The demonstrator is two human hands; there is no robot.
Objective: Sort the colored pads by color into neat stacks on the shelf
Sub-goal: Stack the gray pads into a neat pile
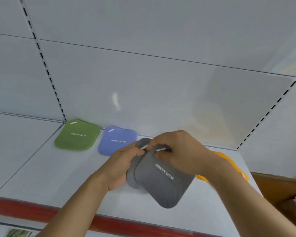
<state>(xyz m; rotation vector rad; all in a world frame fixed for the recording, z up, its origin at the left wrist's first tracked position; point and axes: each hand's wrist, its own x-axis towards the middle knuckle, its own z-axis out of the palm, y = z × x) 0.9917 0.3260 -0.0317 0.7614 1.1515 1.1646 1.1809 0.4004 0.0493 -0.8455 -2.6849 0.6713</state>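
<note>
Both hands are up at the top corners of two flat grey felt-looking pads (162,183) printed "REMOVE ODOR". The right hand (179,151) has its fingers curled over and pinching the top edge near the white slot of the front pad, and the left hand (125,161) is curled round the left edge of the pad behind it, thumb on top. The two pads overlap but are fanned apart, held tilted just above the white metal shelf (41,168).

What I'd worry about: they're only held by the top corners, so the lower halves hang free. If either pinch loosens, the front one could slide off crooked and land skewed, or drop past the red front lip (58,213) just below the hands. They also aren't squared up, so setting them down now probably gives a messy stack.

Beyond the left hand, the rounded blue pad (117,141) and rounded green pad (77,135) lie flat near the back wall, well apart from the grey ones.

Hard to see: the yellow-orange pad or pads (229,161) under the right forearm are mostly covered, so I can't tell how many. Can't tell if the green and blue are single pads or stacks either. Brown cardboard box (280,189) past the right arm is cut off.
</note>
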